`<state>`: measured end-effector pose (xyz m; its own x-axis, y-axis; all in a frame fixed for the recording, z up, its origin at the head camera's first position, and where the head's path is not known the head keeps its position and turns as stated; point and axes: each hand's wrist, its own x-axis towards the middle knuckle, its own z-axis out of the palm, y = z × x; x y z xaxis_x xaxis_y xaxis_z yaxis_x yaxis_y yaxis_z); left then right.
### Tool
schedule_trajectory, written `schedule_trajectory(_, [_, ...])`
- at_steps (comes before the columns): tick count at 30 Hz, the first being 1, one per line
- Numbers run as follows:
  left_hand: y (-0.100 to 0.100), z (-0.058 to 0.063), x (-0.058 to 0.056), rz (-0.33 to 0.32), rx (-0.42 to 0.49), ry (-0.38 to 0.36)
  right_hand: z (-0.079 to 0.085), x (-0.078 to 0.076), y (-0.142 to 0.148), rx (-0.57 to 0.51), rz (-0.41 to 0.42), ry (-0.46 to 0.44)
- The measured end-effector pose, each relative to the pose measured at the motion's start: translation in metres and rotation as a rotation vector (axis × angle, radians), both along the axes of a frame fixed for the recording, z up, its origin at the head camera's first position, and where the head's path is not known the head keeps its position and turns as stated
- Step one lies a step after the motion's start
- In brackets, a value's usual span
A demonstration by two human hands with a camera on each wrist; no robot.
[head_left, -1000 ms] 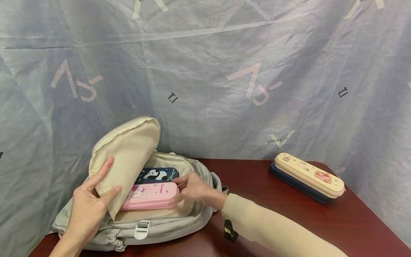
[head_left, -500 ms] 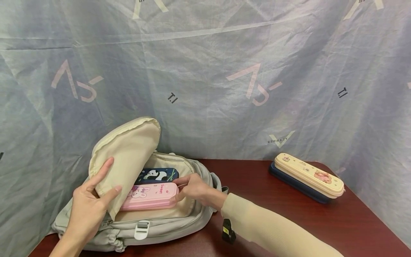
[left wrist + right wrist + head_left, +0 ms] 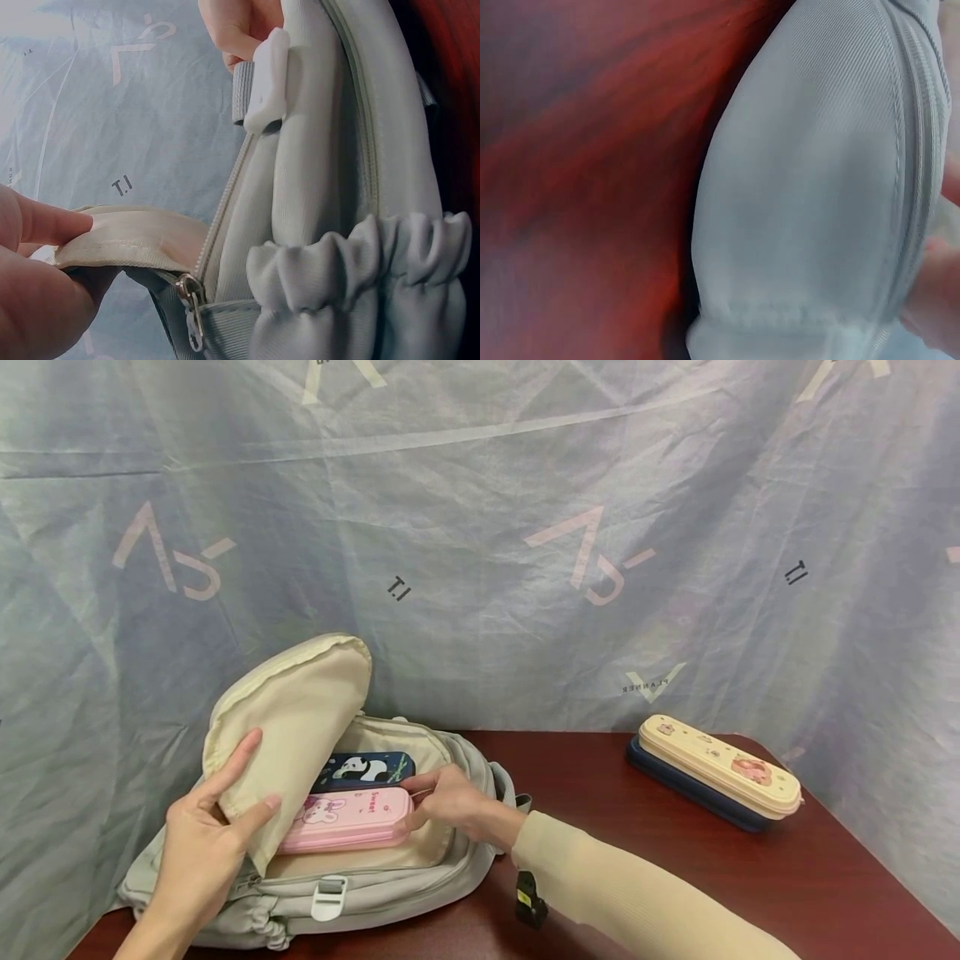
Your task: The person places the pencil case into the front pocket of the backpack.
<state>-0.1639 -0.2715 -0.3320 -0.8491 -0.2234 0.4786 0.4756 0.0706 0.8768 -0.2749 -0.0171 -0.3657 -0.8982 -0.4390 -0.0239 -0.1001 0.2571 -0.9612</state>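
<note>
Head view: backpack flap point(image 3: 296, 718) in left grip point(image 3: 204, 842), pink "Sweet" case point(image 3: 351, 821) in right grip point(image 3: 452, 798), mirrored "PLANNER" point(image 3: 646, 687) behind.

One pink bunny-printed oblong case point(image 3: 348, 820), one dark-blue panda-printed case point(image 3: 371, 767), one cream case point(image 3: 712, 762) and one navy case point(image 3: 688, 783) are shown, four in all. Two bare hands are seen: one left hand point(image 3: 206, 835), one right hand point(image 3: 448, 799). One light-grey fabric backpack point(image 3: 412, 900), one cream cloth flap point(image 3: 300, 718) and one red-brown tabletop point(image 3: 592, 789) are counted.

raised flap point(image 3: 300, 718) blocking L of bag point(image 3: 405, 900), room over tbl point(image 3: 581, 789) btwn bag & cases point(image 3: 716, 762)
</note>
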Motion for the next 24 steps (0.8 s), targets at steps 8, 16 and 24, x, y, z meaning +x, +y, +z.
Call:
schedule_trajectory(8, [0.0,-0.001,-0.001,-0.014,0.021,0.003,0.022,0.013,0.021,0.167,0.001,0.277])
schedule_trajectory(16, [0.0,-0.001,-0.001,-0.027,0.035,0.014,0.041,0.024,0.067,0.208,-0.003,0.403])
schedule_trajectory(24, [0.0,-0.002,-0.001,-0.022,0.036,0.011,0.041,0.03,0.13,0.197,-0.044,0.4])
